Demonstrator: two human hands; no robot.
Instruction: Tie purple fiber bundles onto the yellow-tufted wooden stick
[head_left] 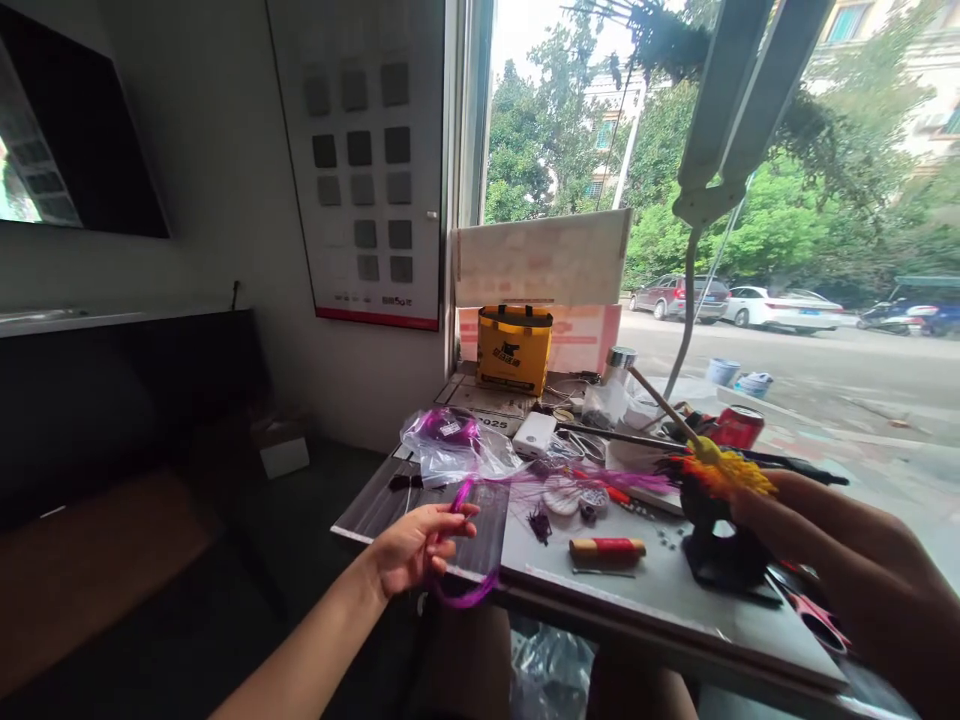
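My left hand point(417, 545) is closed in a pinch on a bundle of purple strands point(480, 490) at the table's left edge; the strands stretch right towards a black stand point(716, 545) and a loop hangs below the hand. My right hand point(772, 520) is pressed against the black stand, beside a yellow and orange tuft point(731, 475) on a thin wooden stick point(664, 405). Its fingers are mostly hidden behind the stand.
The grey work table point(660, 600) holds a red and yellow tube point(607, 548), a clear bag with purple fibre point(450, 435), a white box point(534, 435), a red can point(739, 427), scissors point(821, 620) and a yellow case point(514, 348). A window is behind it.
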